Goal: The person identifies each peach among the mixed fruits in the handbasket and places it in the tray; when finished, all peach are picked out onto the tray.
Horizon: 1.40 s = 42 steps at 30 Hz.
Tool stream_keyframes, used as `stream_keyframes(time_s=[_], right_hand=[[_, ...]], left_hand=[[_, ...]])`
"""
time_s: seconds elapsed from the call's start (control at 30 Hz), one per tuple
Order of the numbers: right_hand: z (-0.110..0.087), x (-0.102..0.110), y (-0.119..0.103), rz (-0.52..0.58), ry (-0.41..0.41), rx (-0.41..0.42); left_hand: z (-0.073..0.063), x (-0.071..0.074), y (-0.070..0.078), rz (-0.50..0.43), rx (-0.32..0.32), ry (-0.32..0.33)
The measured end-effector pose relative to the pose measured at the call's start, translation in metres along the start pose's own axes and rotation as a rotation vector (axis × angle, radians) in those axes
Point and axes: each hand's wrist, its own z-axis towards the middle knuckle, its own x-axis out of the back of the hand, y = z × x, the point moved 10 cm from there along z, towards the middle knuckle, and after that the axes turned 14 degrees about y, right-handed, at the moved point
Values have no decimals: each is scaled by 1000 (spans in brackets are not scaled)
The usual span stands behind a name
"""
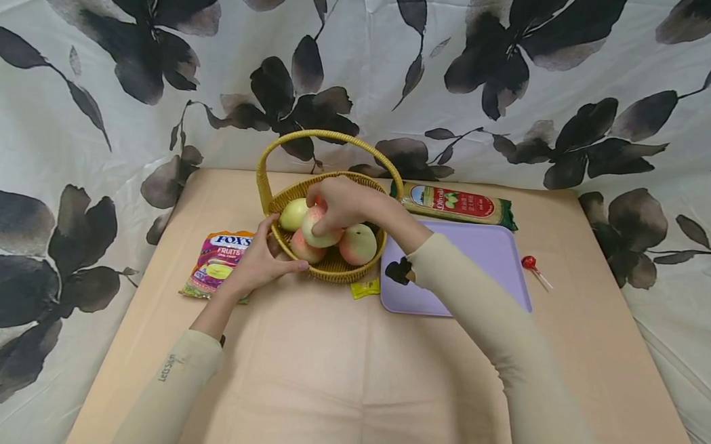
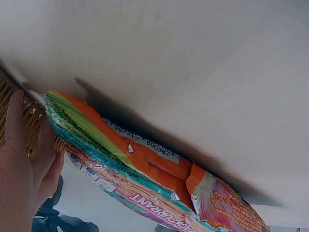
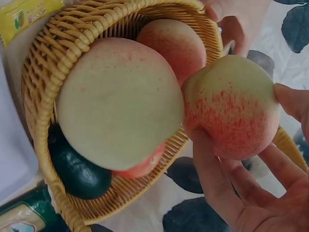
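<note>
My right hand (image 1: 347, 204) grips a pale peach (image 3: 236, 108) with red speckles, thumb on one side and fingers on the other, over the wicker basket (image 1: 335, 275). My left hand (image 1: 268, 257) holds the basket's left rim, its fingers (image 2: 14, 116) lying along the woven side. Inside are a peach (image 1: 358, 244) at right, another peach (image 1: 306, 247) in front and a yellow-green fruit (image 1: 293, 215) at left. The right wrist view also shows a smooth dark green item (image 3: 79, 166) and a partly hidden red one (image 3: 145, 166).
A Fox's candy bag (image 1: 218, 261) lies left of the basket, beside my left wrist. A lilac tray (image 1: 469, 256) is at right under my right forearm, with an Olivoilà package (image 1: 460, 205) behind it. A red lollipop (image 1: 530, 263) and small yellow packet (image 1: 365, 288) lie nearby.
</note>
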Motion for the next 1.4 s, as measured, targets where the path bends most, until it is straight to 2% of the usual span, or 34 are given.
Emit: stream_keyframes(time_s=[0.27, 0.47, 0.63, 0.77, 1.0, 1.2, 1.4], right_hand=[[-36, 21, -4, 9, 67, 45], [-81, 37, 7, -7, 137, -6], [-117, 40, 22, -5, 222, -35], [-139, 31, 40, 24, 302, -35], [-164, 4, 69, 35, 335, -61], [-177, -23, 83, 4, 350, -32], [-184, -39, 80, -56, 434, 71]], left_hand=[[0, 1, -1, 36, -1, 6], [2, 1, -1, 38, -2, 14], [3, 3, -2, 33, -4, 17], [4, 2, -3, 30, -6, 13], [4, 2, -4, 21, 0, 15], [4, 2, -4, 28, -1, 19], [4, 1, -4, 20, -6, 21]])
